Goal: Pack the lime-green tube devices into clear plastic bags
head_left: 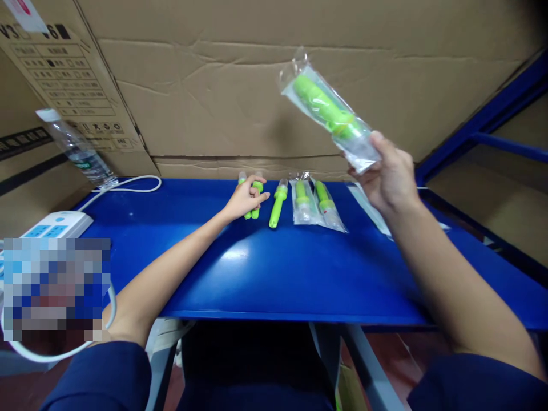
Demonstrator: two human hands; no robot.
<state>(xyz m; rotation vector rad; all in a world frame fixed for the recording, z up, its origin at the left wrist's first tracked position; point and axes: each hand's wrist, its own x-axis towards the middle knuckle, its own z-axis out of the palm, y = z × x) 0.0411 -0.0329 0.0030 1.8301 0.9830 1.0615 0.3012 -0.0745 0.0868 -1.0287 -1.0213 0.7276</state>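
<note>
My right hand (387, 174) is raised above the blue table (274, 274) and grips the lower end of a clear plastic bag holding green items (327, 111), tilted up to the left. My left hand (246, 197) rests on the table at the far side with its fingers laid over two loose green tubes (256, 200). A third loose green tube (277, 204) lies just right of that hand. Two bagged green tubes (314, 204) lie side by side further right.
A cardboard wall (257, 85) stands behind the table. A plastic water bottle (77, 149) leans at the far left, by a white power strip (55, 224) and its cable. Flat clear bags (370, 208) lie under my right wrist. A blue rack frame (492, 131) rises at right.
</note>
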